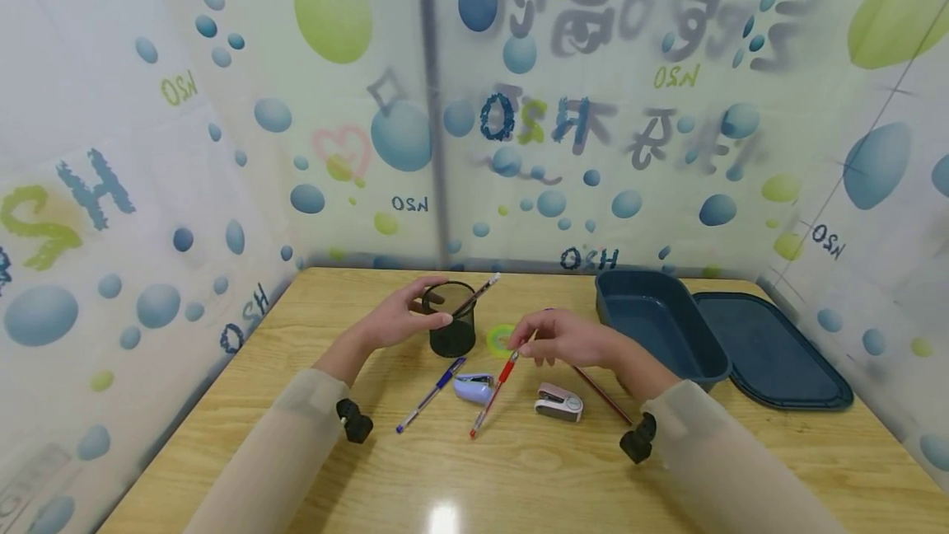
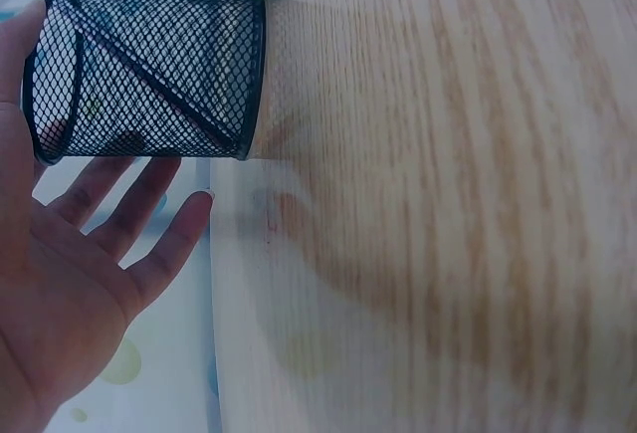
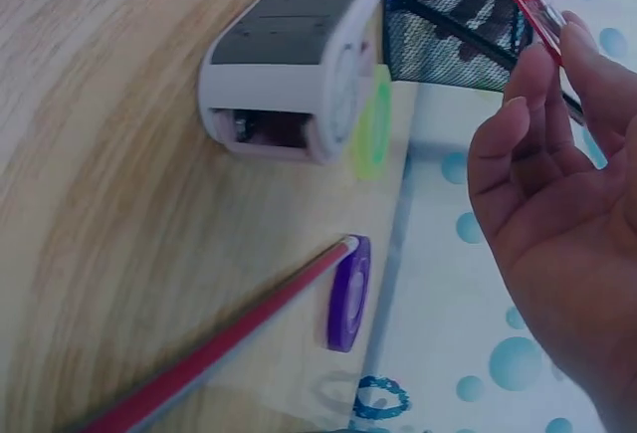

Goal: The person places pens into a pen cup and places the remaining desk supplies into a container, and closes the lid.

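Observation:
My left hand point(image 1: 396, 316) holds a black mesh pen cup point(image 1: 452, 343) near its rim, thumb in front and fingers behind. A dark pencil point(image 2: 149, 75) leans inside the cup, its end poking out above the rim. To the right, my right hand point(image 1: 567, 334) pinches a red pen point(image 1: 507, 371) at its upper end, and the pen slants down toward the table. Below the hands lie a blue pen point(image 1: 430, 398), a lavender stapler point(image 1: 473, 388) and a white-and-pink stapler point(image 1: 559, 405). A red pencil point(image 3: 214, 353) lies under my right forearm.
A yellow-green ring-shaped roll point(image 1: 497, 340) lies right of the cup. The right wrist view shows a purple ring-shaped roll point(image 3: 348, 299) by the pencil's tip. A dark blue bin point(image 1: 660, 320) and its flat lid point(image 1: 778, 348) occupy the table's right side. Patterned curtains surround the table.

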The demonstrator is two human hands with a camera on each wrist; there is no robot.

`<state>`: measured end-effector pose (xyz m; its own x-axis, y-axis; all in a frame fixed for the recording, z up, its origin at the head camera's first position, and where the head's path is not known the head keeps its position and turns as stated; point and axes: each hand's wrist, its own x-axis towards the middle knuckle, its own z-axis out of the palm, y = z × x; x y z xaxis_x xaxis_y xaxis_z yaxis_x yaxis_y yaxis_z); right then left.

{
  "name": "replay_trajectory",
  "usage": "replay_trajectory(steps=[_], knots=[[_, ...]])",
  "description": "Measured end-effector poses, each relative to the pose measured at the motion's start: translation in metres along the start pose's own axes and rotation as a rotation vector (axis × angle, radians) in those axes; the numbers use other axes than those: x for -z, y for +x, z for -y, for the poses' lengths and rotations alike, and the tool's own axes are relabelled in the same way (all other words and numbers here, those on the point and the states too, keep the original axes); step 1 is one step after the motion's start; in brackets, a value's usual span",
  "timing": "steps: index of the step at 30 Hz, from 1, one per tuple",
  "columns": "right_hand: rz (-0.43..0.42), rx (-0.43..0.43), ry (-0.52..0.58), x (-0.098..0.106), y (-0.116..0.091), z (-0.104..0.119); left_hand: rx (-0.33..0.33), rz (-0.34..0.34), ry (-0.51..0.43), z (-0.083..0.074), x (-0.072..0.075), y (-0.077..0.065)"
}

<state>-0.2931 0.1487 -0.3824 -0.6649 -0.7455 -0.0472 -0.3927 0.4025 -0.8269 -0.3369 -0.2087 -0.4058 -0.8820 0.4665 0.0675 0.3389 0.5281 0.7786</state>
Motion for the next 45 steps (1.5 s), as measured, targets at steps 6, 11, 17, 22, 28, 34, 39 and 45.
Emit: replay_trajectory(steps=[6, 11, 17, 22, 28, 34, 39, 45], knots=[[-0.066, -0.006, 0.004, 0.005, -0.008, 0.016, 0.004, 0.002, -0.002, 0.0, 0.0, -0.001], [-0.143, -0.011, 0.001, 0.01, -0.012, 0.026, 0.004, 0.005, -0.003, 0.0, 0.0, -0.001], [-0.253, -0.03, 0.064, 0.019, -0.013, 0.034, 0.005, 0.0, 0.0, -0.002, 0.001, -0.001], [-0.369, 0.029, 0.052, 0.026, -0.01, 0.039, 0.008, -0.001, 0.0, -0.001, 0.0, 0.0], [-0.485, 0.05, 0.037, 0.031, -0.006, 0.044, 0.02, 0.0, -0.006, 0.001, 0.0, 0.0], [-0.555, 0.073, 0.049, 0.03, 0.001, 0.044, 0.023, -0.003, -0.007, -0.001, 0.0, 0.0], [-0.575, 0.08, 0.009, 0.027, 0.008, 0.039, 0.028, -0.003, -0.005, -0.001, 0.0, -0.001], [-0.588, 0.066, -0.042, 0.023, 0.015, 0.035, 0.025, 0.0, -0.004, 0.0, 0.0, 0.0]])
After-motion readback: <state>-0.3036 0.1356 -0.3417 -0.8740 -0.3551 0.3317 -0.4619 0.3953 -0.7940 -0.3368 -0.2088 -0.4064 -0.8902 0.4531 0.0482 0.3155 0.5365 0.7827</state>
